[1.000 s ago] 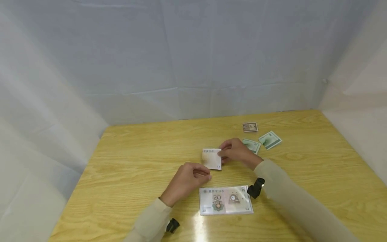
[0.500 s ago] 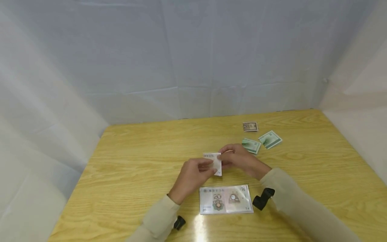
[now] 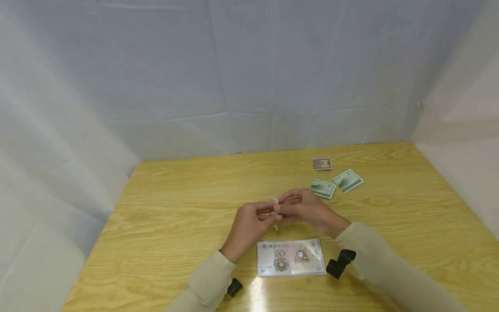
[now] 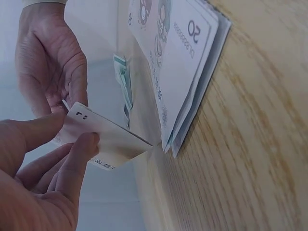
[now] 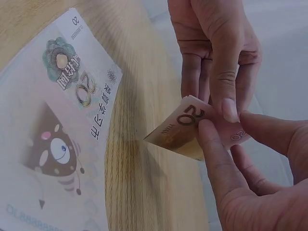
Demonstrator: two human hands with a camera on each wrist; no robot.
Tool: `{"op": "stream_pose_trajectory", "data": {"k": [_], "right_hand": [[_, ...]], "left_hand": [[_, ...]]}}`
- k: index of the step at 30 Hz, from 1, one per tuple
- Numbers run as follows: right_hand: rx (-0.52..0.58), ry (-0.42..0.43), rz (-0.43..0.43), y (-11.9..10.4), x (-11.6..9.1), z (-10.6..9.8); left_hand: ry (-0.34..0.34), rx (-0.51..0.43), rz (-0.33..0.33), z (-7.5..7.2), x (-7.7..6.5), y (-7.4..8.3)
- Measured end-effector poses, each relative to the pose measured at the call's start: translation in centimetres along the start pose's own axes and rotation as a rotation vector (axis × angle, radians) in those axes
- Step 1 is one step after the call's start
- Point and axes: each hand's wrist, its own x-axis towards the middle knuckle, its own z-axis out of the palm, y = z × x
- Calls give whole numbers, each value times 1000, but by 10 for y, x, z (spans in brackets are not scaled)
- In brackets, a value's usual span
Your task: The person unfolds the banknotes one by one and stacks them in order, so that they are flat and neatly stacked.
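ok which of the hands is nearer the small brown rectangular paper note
Right: the right hand is in front of the small brown rectangular paper note; the left hand is farther off, to its front left.

You have one small folded banknote [image 4: 115, 139] pinched between the fingers of your left hand [image 3: 249, 223] and right hand [image 3: 308, 210]. One outer face is whitish, with small dark characters along an edge; the other is pinkish and brown, printed "20" and "YUAN". It stands tilted, nearly edge-on to your head view, roughly midway between the worktop's [image 3: 175, 225] left and right edges and well in from the far one. You can't tell whether its lowest corner touches the wood.
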Motion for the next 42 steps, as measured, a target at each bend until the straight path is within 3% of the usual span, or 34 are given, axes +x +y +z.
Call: {"op": "stream_pose_trajectory", "data": {"k": [13, 22, 35, 42], "right_hand": [[4, 9, 2, -1, -1, 1], [-84, 2, -7, -3, -10, -3], [-159, 60, 0, -4, -24, -17], [-174, 79, 8, -3, -30, -27]], "left_hand": [[-43, -154, -72, -6, 0, -7], [-51, -137, -120, -11, -5, -4], [25, -180, -223, -20, -14, -3], [1, -238, -236, -26, -19, -5]]}}
